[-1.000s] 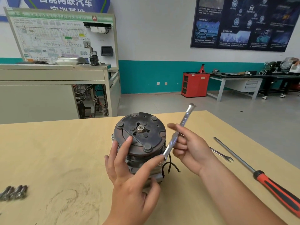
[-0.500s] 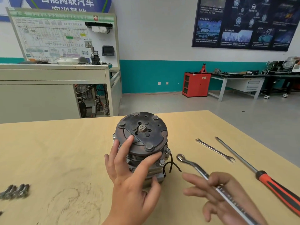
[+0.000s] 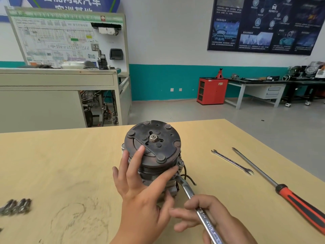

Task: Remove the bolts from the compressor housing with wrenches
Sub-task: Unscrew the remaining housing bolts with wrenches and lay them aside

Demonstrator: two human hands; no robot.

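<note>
Right grip (image 3: 211, 219) on wrench (image 3: 186, 188), screwdriver (image 3: 280, 188) nearby

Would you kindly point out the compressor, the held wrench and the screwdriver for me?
compressor (image 3: 163, 147), head view, dark front plate.
held wrench (image 3: 205, 221), head view, engraved part of its shaft.
screwdriver (image 3: 302, 208), head view, red-and-black handle.

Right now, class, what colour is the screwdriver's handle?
The screwdriver handle is orange-red with black inlays, clearest in head view.

Bare left hand (image 3: 140, 196) and bare right hand (image 3: 217, 217)
</note>
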